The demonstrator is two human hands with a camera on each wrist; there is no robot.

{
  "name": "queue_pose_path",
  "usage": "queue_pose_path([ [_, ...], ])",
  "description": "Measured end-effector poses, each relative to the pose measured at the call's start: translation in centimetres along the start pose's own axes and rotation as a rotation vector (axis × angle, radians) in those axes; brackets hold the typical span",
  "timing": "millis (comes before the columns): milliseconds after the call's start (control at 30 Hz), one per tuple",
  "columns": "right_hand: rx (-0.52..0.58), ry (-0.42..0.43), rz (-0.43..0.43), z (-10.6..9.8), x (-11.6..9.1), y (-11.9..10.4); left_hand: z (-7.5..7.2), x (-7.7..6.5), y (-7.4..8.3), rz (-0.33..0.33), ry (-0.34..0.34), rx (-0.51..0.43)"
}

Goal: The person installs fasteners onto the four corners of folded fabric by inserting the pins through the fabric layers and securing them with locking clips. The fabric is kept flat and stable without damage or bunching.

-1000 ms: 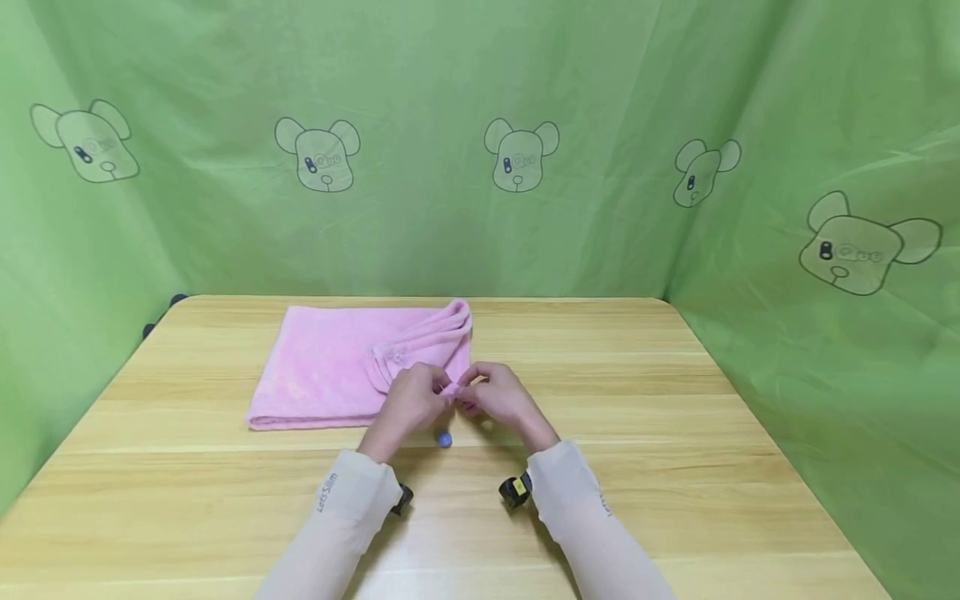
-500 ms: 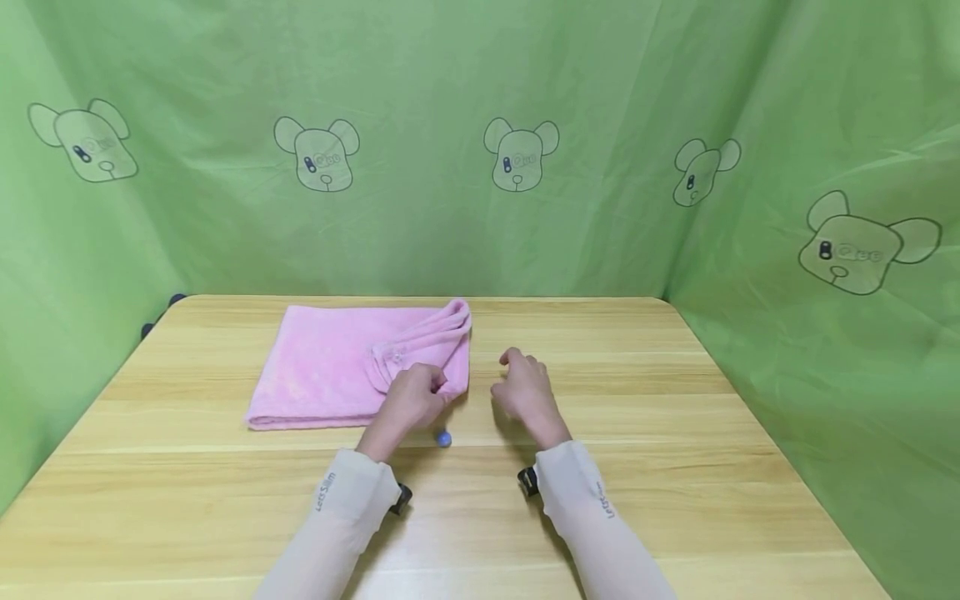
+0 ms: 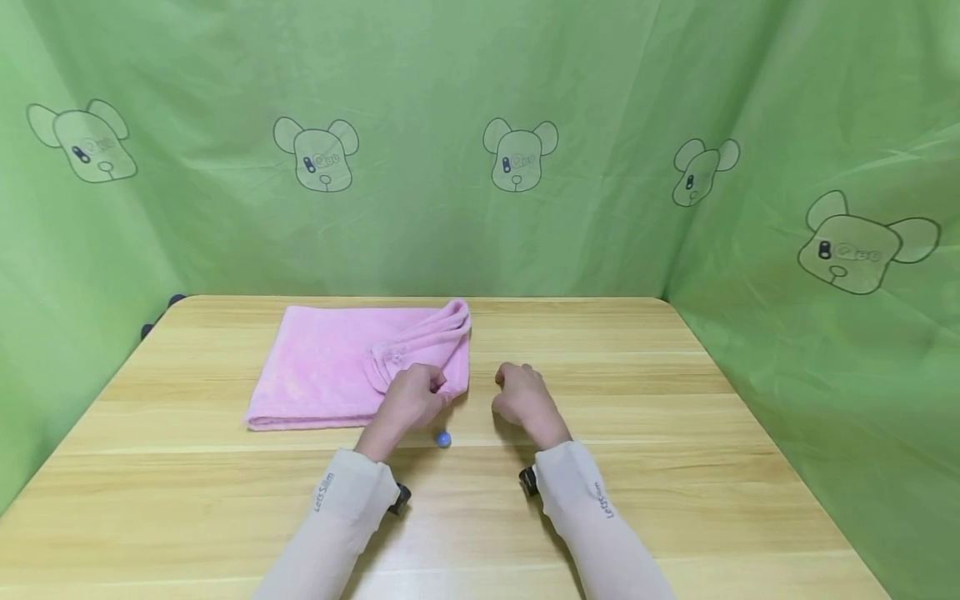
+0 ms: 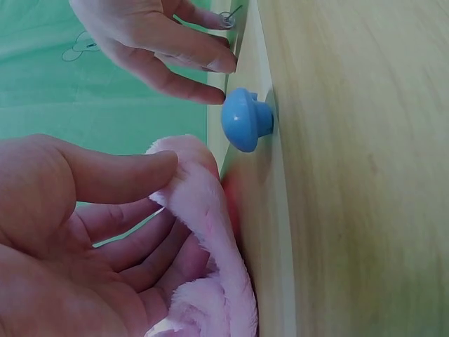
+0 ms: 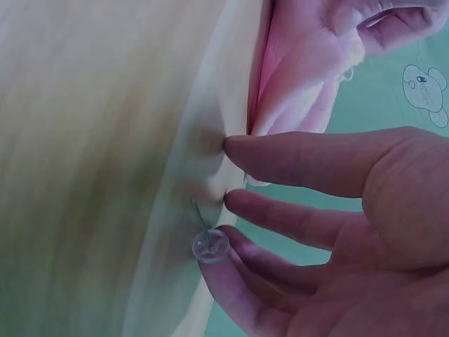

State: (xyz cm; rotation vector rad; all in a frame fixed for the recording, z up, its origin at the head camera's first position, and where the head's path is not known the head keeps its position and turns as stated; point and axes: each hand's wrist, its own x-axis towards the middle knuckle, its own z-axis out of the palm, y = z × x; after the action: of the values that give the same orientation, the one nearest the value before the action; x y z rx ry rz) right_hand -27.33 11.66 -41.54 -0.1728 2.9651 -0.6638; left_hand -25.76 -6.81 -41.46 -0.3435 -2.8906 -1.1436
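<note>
At the near right corner of a folded pink plush blanket [image 3: 315,358], my left hand [image 3: 412,398] pinches the edge between thumb and fingers. Its thumb [image 4: 126,175] presses on the fluffy fold from above. Apart from the blanket, on its right, my right hand [image 3: 525,400] is low over the table, fingers pointing down. A small clear disc with a thin pin [image 5: 210,246] is held at its lower fingers, while thumb and forefinger stand apart. Between the hands, nearer the person, a blue mushroom-shaped cap [image 3: 444,439] stands on the table.
The wood-grain table [image 3: 637,500] is enclosed by green curtains [image 3: 420,233] printed with bear heads. A turned-back flap [image 3: 442,329] lies over the blanket's right part, with a small whitish spot on it. Dark wrist cameras show at both cuffs.
My right hand has left the blanket's corner and moved right, then dipped its fingers toward the table. My left hand stays at the corner, and the blue cap has not moved.
</note>
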Motion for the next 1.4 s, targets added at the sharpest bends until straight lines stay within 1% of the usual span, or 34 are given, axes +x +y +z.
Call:
queue_pose_path([
  [100,0.006,0.009,-0.041,0.2,0.0,-0.2,0.2,0.1,-0.2,0.010,0.011,0.006],
  [200,0.009,0.010,-0.065,0.4,0.0,-0.5,0.2,0.2,-0.2,0.005,0.004,0.002],
  [400,0.012,-0.016,-0.065,0.4,-0.2,-0.8,0.1,0.1,-0.3,-0.001,-0.003,0.001],
  [600,-0.022,-0.015,0.004,-0.7,-0.6,-0.5,0.0,0.1,-0.2,-0.008,-0.010,0.000],
  [767,-0.031,-0.067,0.066,-1.6,-0.9,-0.2,0.0,0.1,-0.1,-0.036,-0.032,-0.005],
  [933,-0.049,-0.096,0.081,-1.7,-0.9,0.2,0.1,0.3,-0.1,-0.054,-0.045,-0.008],
  [1167,-0.058,-0.182,0.188,-1.7,-1.0,0.2,0.2,0.3,-0.2,-0.048,-0.039,-0.012],
  [1267,-0.077,-0.212,0.193,-1.8,-1.0,0.1,0.1,0.2,-0.3,-0.034,-0.031,-0.008],
  [1400,-0.077,-0.232,0.160,-1.7,-0.8,0.2,0.1,0.1,-0.3,-0.028,-0.024,-0.019],
])
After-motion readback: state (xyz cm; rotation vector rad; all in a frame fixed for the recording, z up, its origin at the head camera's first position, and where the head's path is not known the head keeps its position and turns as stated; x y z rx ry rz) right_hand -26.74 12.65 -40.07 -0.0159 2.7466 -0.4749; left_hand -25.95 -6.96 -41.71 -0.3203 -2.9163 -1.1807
